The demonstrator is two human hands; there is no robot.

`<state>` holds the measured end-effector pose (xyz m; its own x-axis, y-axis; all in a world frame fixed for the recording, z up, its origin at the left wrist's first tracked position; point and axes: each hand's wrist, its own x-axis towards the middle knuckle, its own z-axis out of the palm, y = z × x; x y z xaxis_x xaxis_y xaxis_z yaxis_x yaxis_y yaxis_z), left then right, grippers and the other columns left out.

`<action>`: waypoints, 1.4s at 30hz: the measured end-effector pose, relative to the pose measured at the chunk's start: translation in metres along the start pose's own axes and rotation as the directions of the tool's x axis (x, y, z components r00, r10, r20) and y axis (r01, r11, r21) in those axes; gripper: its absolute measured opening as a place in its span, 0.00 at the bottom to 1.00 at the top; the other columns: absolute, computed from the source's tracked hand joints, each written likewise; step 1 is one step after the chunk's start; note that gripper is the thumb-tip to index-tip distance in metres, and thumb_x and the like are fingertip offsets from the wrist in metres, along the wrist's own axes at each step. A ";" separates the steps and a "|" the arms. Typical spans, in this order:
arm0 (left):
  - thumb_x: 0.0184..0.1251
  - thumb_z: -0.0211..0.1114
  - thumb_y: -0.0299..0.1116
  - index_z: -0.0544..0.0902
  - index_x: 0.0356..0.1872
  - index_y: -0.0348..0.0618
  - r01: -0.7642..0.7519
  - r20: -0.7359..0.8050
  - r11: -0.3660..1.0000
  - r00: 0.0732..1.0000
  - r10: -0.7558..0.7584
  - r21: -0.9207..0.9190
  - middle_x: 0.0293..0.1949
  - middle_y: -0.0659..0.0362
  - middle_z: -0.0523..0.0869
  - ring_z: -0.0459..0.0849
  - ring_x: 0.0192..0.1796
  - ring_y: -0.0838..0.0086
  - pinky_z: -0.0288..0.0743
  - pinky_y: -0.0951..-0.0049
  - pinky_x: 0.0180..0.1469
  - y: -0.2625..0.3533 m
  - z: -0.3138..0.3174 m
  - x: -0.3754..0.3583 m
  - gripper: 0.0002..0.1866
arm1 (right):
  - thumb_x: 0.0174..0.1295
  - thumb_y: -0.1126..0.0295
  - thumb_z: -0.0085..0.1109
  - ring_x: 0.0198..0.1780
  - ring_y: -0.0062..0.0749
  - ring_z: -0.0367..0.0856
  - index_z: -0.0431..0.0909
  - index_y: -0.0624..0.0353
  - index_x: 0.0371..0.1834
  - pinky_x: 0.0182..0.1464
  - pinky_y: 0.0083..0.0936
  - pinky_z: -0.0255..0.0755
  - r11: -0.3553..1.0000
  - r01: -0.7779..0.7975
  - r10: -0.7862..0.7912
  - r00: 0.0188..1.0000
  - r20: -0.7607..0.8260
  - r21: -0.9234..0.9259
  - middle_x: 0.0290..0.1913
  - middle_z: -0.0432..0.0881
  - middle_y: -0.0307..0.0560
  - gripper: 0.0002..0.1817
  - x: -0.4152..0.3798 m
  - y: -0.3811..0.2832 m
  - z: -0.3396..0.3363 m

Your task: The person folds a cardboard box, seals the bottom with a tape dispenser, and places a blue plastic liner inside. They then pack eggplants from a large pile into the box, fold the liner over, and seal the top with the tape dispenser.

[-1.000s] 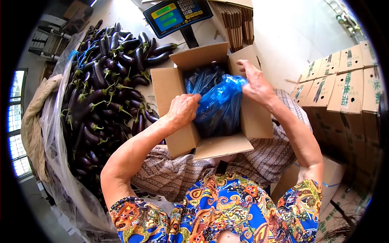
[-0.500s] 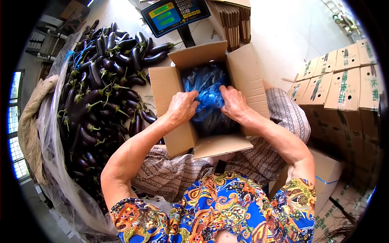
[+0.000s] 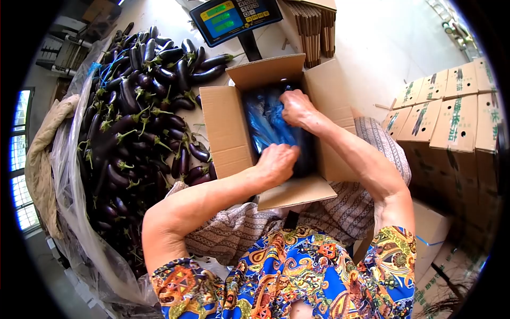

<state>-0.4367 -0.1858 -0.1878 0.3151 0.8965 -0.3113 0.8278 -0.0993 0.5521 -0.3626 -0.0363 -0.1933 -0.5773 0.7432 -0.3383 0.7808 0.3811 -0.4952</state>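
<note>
An open cardboard box [image 3: 228, 130] stands in front of me with its flaps spread. Inside it lies a blue plastic bag [image 3: 260, 123] over dark contents. My left hand [image 3: 278, 161] is at the near part of the bag, fingers closed on the plastic. Farther back, my right hand [image 3: 299, 108] pinches the bag near the box's far right side. The fingertips of both hands are partly hidden.
A large heap of eggplants [image 3: 127, 114] lies at the left beside clear plastic sheeting [image 3: 71, 186]. Behind the box stands a digital scale display [image 3: 234, 20], with folded cardboard [image 3: 311, 29] next to it. Printed cartons [image 3: 449, 119] are stacked at the right.
My left hand has moved toward the near side of the box, and my right hand has moved farther back. The blue bag, bunched before, is now stretched more lengthwise. The view has shifted slightly.
</note>
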 end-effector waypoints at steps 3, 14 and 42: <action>0.54 0.62 0.25 0.80 0.37 0.36 -0.042 -0.139 0.998 0.989 0.047 0.037 0.34 0.42 0.84 0.85 0.40 0.49 0.78 0.50 0.42 0.009 0.023 0.041 0.08 | 0.44 0.77 0.57 0.47 0.64 0.82 0.86 0.62 0.36 0.51 0.48 0.78 0.990 0.114 -0.109 0.992 0.063 -0.079 0.38 0.84 0.67 0.14 0.003 -0.021 0.005; 0.59 0.61 0.32 0.86 0.40 0.42 -0.219 -0.036 0.885 0.966 0.256 0.411 0.43 0.46 0.86 0.85 0.49 0.61 0.77 0.59 0.50 0.042 0.072 0.008 0.11 | 0.54 0.73 0.55 0.40 0.48 0.84 0.82 0.58 0.29 0.43 0.42 0.79 0.742 0.611 -0.551 0.791 0.267 -0.277 0.37 0.83 0.53 0.06 -0.043 -0.015 0.026; 0.56 0.62 0.23 0.82 0.33 0.40 -0.213 -0.272 0.976 0.938 0.215 0.037 0.28 0.48 0.80 0.81 0.34 0.50 0.76 0.51 0.39 -0.019 -0.014 0.012 0.05 | 0.44 0.84 0.55 0.41 0.61 0.81 0.80 0.62 0.35 0.44 0.43 0.79 0.960 0.278 -0.278 0.914 -0.294 -0.041 0.39 0.81 0.63 0.13 -0.038 0.022 -0.001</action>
<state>-0.4550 -0.1677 -0.1914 0.3475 0.9370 0.0368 0.7583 -0.3039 0.5768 -0.3234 -0.0553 -0.1911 -0.6745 0.7356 0.0638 0.5985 0.5953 -0.5362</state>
